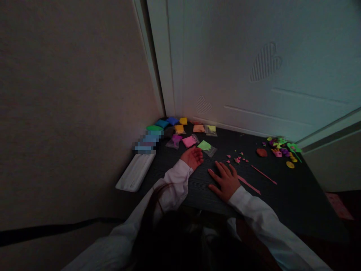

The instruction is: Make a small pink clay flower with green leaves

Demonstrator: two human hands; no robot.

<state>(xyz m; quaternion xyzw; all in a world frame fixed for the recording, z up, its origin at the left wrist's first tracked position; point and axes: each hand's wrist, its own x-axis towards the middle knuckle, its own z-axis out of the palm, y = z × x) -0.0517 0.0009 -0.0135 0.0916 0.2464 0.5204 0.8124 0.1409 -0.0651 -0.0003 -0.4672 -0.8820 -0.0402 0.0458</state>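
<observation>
On a dark tabletop [299, 205], the right hand [225, 181] lies palm down, fingers spread; left of it, the left hand [193, 157] half-curls (contents, if any, I cannot tell) near a green packet [204, 145]. Small pink pieces [237, 160], far-right, could scatter if brushed.

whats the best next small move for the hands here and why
Perhaps lift the right hand toward the small pink pieces: they lie just beyond it, and it is spread palm down, nearer them than the left hand. What lies under its palm is hidden.
</observation>
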